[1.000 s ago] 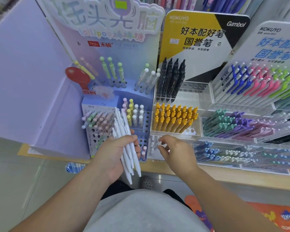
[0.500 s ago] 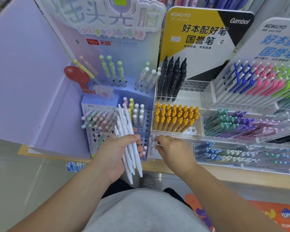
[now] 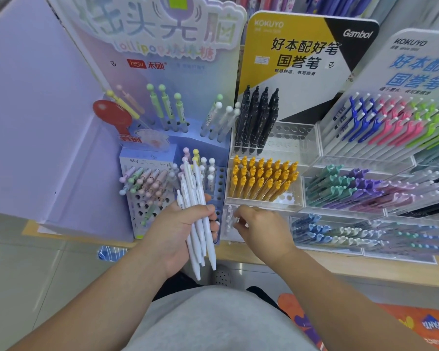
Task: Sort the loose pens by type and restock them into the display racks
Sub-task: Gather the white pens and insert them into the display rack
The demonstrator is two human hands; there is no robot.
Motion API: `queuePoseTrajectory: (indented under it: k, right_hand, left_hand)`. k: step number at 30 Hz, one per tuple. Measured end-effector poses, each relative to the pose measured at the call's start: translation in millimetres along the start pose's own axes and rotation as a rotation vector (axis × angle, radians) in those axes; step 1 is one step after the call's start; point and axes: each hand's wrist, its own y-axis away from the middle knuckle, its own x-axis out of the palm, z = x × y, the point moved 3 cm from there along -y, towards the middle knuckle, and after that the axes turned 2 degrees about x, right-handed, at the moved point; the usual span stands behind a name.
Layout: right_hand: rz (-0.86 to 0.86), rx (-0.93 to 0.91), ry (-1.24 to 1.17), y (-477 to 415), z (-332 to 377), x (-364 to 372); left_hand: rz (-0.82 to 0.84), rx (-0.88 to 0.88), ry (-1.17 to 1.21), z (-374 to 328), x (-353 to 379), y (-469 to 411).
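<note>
My left hand grips a bundle of several white pens, their tips pointing down toward me. My right hand reaches into the lowest clear tier of the yellow-topped acrylic rack, its fingertips at the white pens standing there; whether it pinches one is hidden by the fingers. Above that tier stand yellow pens and, higher, black pens. Left of my hands is a blue cardboard rack with pastel ball-topped pens.
A second clear rack on the right holds rows of blue, pink, green, purple and teal pens. All racks stand on a wooden shelf. A lilac panel closes the left side. An orange floor mat lies below.
My right hand has moved left and forward into the lowest clear tier. My left hand has kept its hold on the white pens, shifting slightly.
</note>
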Motion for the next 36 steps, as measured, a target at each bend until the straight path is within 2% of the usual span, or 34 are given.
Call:
queuePoseTrajectory:
  k: [2, 4, 6, 8, 9, 12, 19, 22, 27, 32, 34, 36]
  right_hand:
    - [0.084, 0.036, -0.052, -1, 3, -12]
    - [0.037, 0.09, -0.193, 1, 12, -33]
    - [-0.05, 0.201, -0.522, 2, 20, -59]
    - [-0.024, 0.306, -0.904, 2, 31, -81]
    - [0.0, 0.321, -0.995, 1, 35, -89]
    - [0.017, 0.338, -1.056, 2, 39, -102]
    - [0.045, 0.394, -1.134, 6, 32, -102]
    - [0.063, 0.425, -1.176, 7, 30, -100]
    - [0.044, 0.475, -1.339, 7, 28, -100]
    - [-0.148, 0.43, -1.438, 10, 10, -108]
    - [-0.225, 0.383, -1.356, 14, -2, -113]
    - [-0.244, 0.32, -1.159, 19, -11, -112]
  left_hand:
    - [0.043, -0.012, -0.025, -1, 5, 2]
    - [0.101, -0.021, -0.073, -3, 11, 5]
    - [0.131, 0.01, -0.157, -5, 17, 8]
    - [0.118, 0.113, -0.323, -6, 24, 7]
    - [0.103, 0.174, -0.415, -7, 28, 7]
    - [0.094, 0.271, -0.565, -8, 39, 5]
    - [0.164, 0.253, -0.618, -8, 46, 3]
    - [0.191, 0.187, -0.515, -3, 44, 2]
    - [0.115, 0.081, -0.187, 3, 39, 0]
    - [0.041, 0.081, -0.126, 5, 22, -5]
    - [0.022, 0.078, -0.128, 5, 14, -6]
    - [0.0, 0.075, -0.126, 5, 5, -6]
